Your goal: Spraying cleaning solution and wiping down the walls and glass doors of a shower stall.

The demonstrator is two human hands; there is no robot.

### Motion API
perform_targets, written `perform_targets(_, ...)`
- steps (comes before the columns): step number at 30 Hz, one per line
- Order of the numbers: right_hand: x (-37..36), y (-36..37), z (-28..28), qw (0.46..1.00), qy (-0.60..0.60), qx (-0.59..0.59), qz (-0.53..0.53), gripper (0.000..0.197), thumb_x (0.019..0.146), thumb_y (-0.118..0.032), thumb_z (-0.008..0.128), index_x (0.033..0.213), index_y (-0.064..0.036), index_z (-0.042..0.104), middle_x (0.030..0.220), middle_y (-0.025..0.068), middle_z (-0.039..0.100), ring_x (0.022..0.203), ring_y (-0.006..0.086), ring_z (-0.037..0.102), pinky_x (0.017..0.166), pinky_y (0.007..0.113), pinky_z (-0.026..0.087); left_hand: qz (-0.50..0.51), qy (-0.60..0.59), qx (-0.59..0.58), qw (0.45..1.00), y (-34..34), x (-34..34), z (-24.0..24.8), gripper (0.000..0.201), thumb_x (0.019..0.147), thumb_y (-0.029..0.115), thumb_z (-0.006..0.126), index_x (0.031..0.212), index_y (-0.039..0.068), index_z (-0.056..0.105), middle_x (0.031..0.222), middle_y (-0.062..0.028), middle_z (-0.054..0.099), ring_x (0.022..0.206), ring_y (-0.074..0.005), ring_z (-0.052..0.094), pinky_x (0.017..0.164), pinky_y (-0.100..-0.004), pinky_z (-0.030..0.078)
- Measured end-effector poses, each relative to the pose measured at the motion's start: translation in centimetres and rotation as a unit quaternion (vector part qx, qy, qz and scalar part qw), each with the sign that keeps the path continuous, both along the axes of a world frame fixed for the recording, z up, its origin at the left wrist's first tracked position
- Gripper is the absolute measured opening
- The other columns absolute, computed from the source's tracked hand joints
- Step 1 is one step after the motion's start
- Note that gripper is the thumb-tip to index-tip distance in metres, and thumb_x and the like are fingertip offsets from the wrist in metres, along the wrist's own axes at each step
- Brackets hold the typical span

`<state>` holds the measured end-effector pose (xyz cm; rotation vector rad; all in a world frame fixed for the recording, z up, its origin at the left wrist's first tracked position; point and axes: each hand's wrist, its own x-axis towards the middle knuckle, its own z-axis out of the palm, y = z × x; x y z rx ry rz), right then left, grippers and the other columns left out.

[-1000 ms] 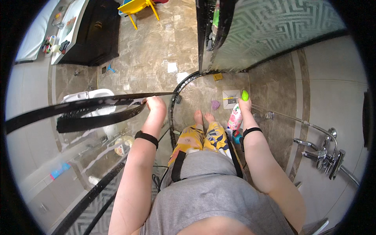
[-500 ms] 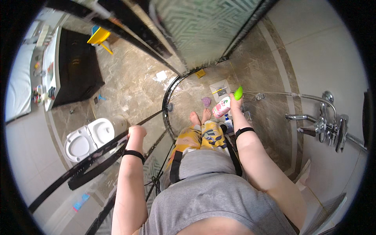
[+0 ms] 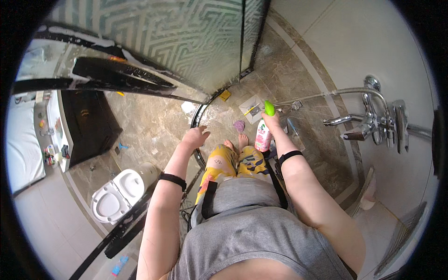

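Note:
My right hand [image 3: 272, 122] is wrapped round the neck of a spray bottle [image 3: 263, 136] with a pink and white body and a green spray head [image 3: 269, 108]. The bottle hangs in front of my right knee, its head pointing away from me. My left hand [image 3: 196, 137] is held out over the curved black floor track [image 3: 199, 116], empty, its fingers apart. Ahead of it stands a patterned glass panel [image 3: 172, 51] in a black frame, with white foam along the frame [image 3: 140, 70].
A chrome shower mixer [image 3: 368, 123] with a hose juts from the right wall. A white toilet [image 3: 112, 203] and a dark cabinet [image 3: 88, 126] stand at left. On the floor lie a purple scrubber [image 3: 239, 126], a yellow sponge [image 3: 225, 95] and a drain cover [image 3: 252, 110].
My left hand has come away from the black door edge at left, moved right and spread its fingers. The spray bottle has swung more upright in my right hand. The view has turned.

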<state>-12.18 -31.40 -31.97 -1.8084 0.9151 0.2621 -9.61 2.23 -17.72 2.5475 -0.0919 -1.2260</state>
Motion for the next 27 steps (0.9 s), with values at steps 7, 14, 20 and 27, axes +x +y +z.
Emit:
perform_targets(7,-1.7,-1.8,5.2,0.993,0.026,-0.090,0.074,0.042,0.063,-0.028,0.069,0.097,-0.0049,0.061,0.094,0.0184,0.064,0.090,0.0344,0.060,0.078,0.040,0.047,-0.119,-0.038,-0.036,0.991,-6.2,4.9,1.1,0.047,0.084,0.040,0.051,0.119,0.009,0.054,0.111,-0.0197,0.058,0.104,-0.0345,0.055,0.090,-0.0403,0.043)
perform_targets(14,-10.3,-5.6,7.3,0.988,-0.092,-0.027,-0.117,0.038,0.065,-0.028,0.070,0.097,-0.0072,0.062,0.090,0.0115,0.065,0.086,0.0268,0.062,0.077,0.037,0.046,-0.282,-0.043,-0.069,0.956,-14.0,9.9,1.8,0.049,0.084,0.040,0.051,0.120,0.007,0.053,0.114,-0.0201,0.056,0.108,-0.0335,0.053,0.093,-0.0397,0.042)
perform_targets(20,-19.1,-5.8,8.3,0.909,0.106,-0.230,-0.330,0.038,0.067,-0.024,0.068,0.097,-0.0028,0.060,0.089,0.0149,0.064,0.087,0.0317,0.060,0.076,0.038,0.046,-0.388,-0.030,-0.119,0.913,-18.8,12.4,1.3,0.049,0.086,0.039,0.048,0.122,0.006,0.052,0.119,-0.0187,0.054,0.112,-0.0328,0.050,0.097,-0.0378,0.038)
perform_targets(27,-29.2,-3.7,5.9,0.898,-0.009,-0.158,-0.409,0.025,0.069,-0.009,0.064,0.092,-0.0003,0.058,0.080,0.0072,0.060,0.074,0.0156,0.057,0.069,0.031,0.045,-0.496,-0.010,-0.091,0.863,-23.1,12.3,3.5,0.050,0.086,0.039,0.047,0.123,0.005,0.050,0.120,-0.0189,0.053,0.114,-0.0330,0.048,0.098,-0.0376,0.037)
